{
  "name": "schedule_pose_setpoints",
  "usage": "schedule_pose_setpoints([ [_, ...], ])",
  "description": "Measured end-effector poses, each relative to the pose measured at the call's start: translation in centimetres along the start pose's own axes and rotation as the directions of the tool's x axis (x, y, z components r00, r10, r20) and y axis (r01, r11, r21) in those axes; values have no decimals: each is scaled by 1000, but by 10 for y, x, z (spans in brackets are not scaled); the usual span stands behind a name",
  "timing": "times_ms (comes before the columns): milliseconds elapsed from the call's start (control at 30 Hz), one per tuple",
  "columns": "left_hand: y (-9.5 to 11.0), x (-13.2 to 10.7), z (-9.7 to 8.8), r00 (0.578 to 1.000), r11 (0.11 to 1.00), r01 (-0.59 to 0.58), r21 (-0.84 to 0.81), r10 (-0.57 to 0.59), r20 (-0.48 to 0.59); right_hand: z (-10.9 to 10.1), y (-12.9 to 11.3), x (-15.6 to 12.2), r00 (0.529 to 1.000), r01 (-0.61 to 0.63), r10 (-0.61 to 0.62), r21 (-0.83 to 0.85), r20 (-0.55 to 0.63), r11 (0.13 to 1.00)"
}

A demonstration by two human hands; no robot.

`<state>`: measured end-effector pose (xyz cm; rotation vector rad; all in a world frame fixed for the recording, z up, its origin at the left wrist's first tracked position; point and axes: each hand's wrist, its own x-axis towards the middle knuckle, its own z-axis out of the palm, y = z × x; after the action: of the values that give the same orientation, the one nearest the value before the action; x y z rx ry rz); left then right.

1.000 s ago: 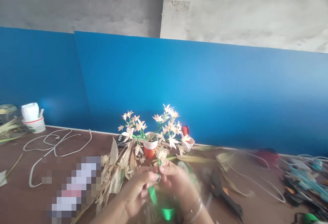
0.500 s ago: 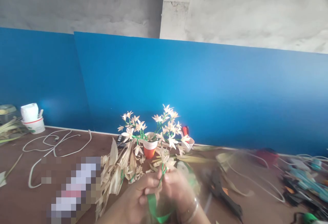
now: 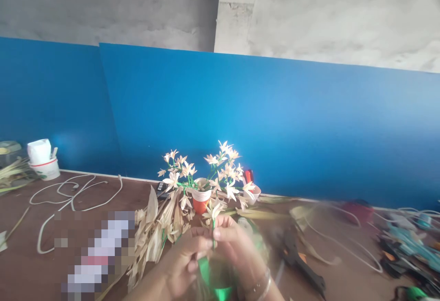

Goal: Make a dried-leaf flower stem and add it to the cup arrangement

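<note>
Low in the middle of the view, my left hand [image 3: 184, 259] and my right hand [image 3: 233, 246] meet. Together they pinch the thin green stem of a small pale straw flower [image 3: 213, 211] that stands up between my fingertips. A green tape strip [image 3: 206, 273] runs down from the stem below my left fingers. A bangle sits on my right wrist. Just beyond my hands stands an orange cup [image 3: 200, 200] holding several finished pale flowers [image 3: 223, 163] on green stems.
Dried straw leaves [image 3: 158, 230] lie left of my hands. A black glue gun [image 3: 299, 255] lies to the right, with cords and tools [image 3: 409, 246] further right. A white cord [image 3: 68, 195] and white cup [image 3: 43, 163] sit at left. A blue panel [image 3: 275, 122] backs the brown table [image 3: 30, 269].
The flower in my fingers dropped slightly and shifted left, and the green tape has moved around below my hands. The rest of the table is unchanged.
</note>
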<state>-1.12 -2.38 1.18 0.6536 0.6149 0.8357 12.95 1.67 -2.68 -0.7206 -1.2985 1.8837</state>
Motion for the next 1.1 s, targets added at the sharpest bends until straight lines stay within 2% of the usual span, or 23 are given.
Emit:
schedule_pose_setpoints([
  [133, 4, 3, -2, 988, 986, -52, 158, 74, -139, -2, -14, -3, 998, -20, 19, -19, -62, 1000],
  [367, 1, 7, -6, 968, 947, -37, 320, 113, -223, -10, -28, -10, 988, -122, 113, -86, -106, 989],
  [600, -9, 14, -13, 959, 906, -5, 424, 123, -253, -8, -32, -15, 967, -184, 157, -125, -200, 975],
  [700, -10, 15, -13, 948, 884, -17, 468, 163, -274, -6, -35, -16, 962, -193, 139, -225, -235, 955],
  [800, -8, 13, -11, 946, 892, -3, 452, 149, -287, -4, -38, -17, 959, -190, 117, -282, -257, 940],
  [967, 1, 11, -11, 964, 924, 27, 381, 77, -255, 1, -37, -21, 966, -161, 100, -250, -238, 955],
  [1100, 3, 10, -14, 966, 912, 32, 409, 76, -246, 3, -36, -22, 959, -166, 89, -279, -269, 946],
])
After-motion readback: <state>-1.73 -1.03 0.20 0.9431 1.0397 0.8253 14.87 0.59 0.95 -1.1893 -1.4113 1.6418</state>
